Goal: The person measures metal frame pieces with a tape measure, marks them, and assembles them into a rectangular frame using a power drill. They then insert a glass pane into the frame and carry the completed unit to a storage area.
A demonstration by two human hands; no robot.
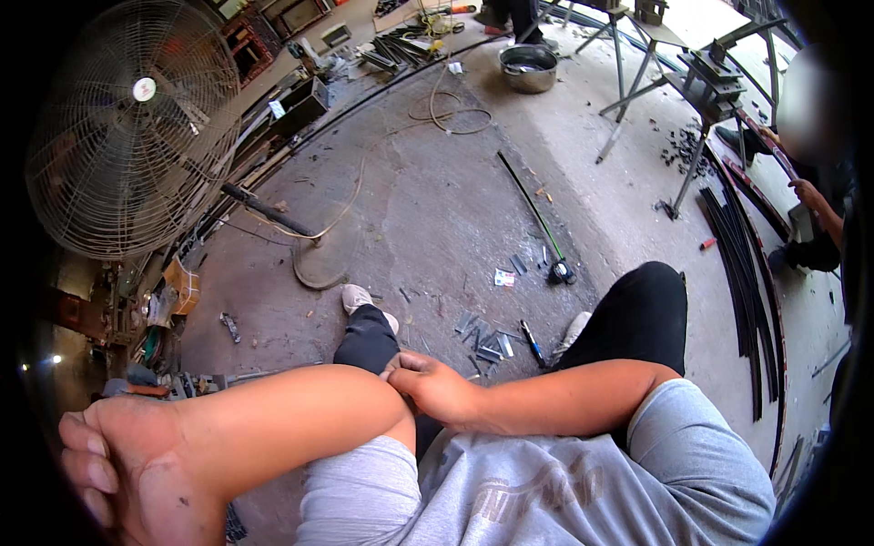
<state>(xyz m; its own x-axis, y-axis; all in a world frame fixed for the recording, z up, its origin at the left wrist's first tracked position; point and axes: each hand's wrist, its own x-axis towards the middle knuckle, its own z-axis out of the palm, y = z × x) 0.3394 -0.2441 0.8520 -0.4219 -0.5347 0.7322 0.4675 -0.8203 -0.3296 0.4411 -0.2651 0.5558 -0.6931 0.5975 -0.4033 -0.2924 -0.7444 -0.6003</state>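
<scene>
My left forearm lies bent across the lower left, its palm side up. At its end my left hand point(137, 464) is loosely closed, fingers curled in, with nothing visible in it. My right hand point(435, 389) reaches across to my left elbow, its thumb and fingers closed against the skin there; some fingertips are hidden. On the floor beyond lie short cut strips point(489, 342) and a dark pen-like tool point(532, 344). A tape measure point(562, 271) rests farther off, its green tape point(533, 207) pulled out. Close to it is a small printed card point(503, 278).
A large caged fan point(137, 127) stands at left on a round base. Long black bars point(736, 282) lie at right, near another person holding a dark red bar point(772, 150). Metal stands point(701, 91) and a round metal basin point(528, 68) are at the back. A hose point(446, 116) crosses the floor.
</scene>
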